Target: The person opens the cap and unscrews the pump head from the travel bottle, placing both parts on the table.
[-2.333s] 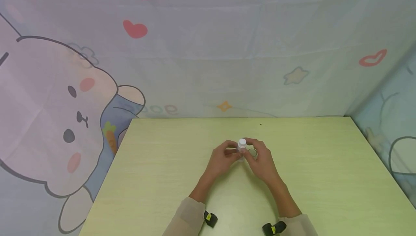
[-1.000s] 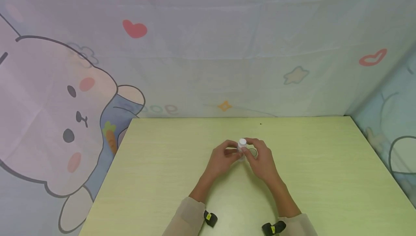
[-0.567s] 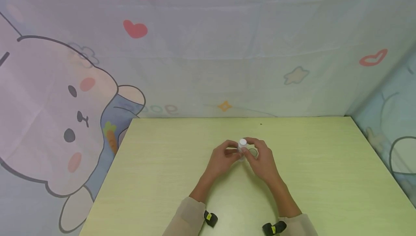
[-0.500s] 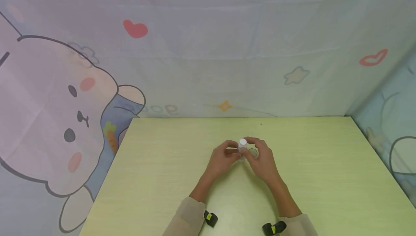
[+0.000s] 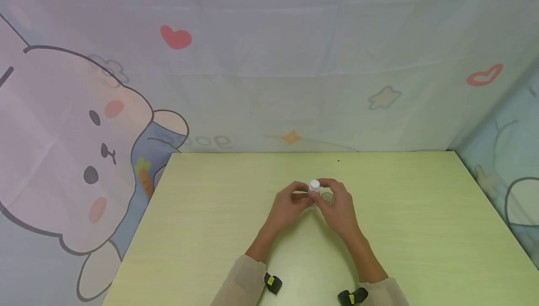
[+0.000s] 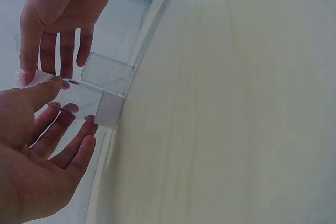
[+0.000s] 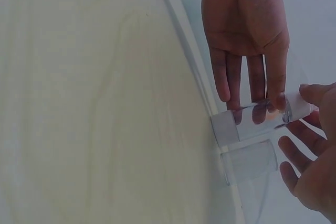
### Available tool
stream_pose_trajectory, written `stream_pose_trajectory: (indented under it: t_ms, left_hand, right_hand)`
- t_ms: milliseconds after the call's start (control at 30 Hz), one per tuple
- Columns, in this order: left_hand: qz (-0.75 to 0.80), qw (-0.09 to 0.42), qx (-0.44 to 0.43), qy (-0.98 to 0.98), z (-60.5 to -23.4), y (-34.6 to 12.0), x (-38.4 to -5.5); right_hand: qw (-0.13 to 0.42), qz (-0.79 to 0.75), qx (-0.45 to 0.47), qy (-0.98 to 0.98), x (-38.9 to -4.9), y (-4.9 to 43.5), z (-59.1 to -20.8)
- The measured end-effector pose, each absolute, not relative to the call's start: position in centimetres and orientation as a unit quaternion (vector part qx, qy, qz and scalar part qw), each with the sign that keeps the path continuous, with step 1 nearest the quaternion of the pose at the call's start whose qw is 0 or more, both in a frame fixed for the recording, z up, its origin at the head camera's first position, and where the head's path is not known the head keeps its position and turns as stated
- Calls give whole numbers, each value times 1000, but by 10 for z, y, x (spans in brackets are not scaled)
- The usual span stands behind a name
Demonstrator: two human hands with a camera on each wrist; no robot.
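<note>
A small clear bottle (image 5: 312, 193) with a white cap (image 7: 298, 105) and a white lower part stands upright on the table (image 5: 210, 222). My left hand (image 5: 286, 207) grips its clear body, thumb on one side and fingers on the other, as the left wrist view shows. Thumb and index finger of my right hand (image 5: 339, 208) pinch the cap at the top. Beside the bottle, on the right hand's side, is a clear glass (image 7: 249, 160), apparently with nothing in it. In the head view the fingers hide most of the bottle's body.
Behind the table hangs a pale cloth with printed hearts (image 5: 176, 38) and a cartoon animal. A tiny dark speck (image 5: 338, 160) lies near the table's back edge. Each cuff carries a black wrist strap (image 5: 273, 283).
My right hand and forearm have turned slightly, with the wrist shifting a little to the left. My left hand and the bottle stay in place.
</note>
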State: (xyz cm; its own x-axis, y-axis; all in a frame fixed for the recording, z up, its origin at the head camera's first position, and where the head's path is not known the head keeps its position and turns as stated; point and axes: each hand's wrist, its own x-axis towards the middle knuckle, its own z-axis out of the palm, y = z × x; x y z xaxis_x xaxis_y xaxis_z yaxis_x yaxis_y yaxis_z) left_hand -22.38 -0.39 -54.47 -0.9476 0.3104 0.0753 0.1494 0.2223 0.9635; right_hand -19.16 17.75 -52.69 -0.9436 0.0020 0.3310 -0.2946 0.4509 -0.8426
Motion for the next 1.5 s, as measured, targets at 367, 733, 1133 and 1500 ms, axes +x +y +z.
stream_pose_trajectory:
  t_ms: [367,733,1133,1500]
  left_hand:
    - [609,69,145,777,-543,-4,-223]
    - [615,62,146,773,-541,-4,-221]
    - [613,64,145,774,-540,-4,-220]
    - [618,60,145,770,-541,-3,-221]
  right_hand:
    - [142,517,86,-840,-194,177,-530]
    - [150,508,100,-842,-196,179,-530]
    - [156,492,123,-848,-194,180,-528]
    - [172,489,134,-845,-195,181,-531]
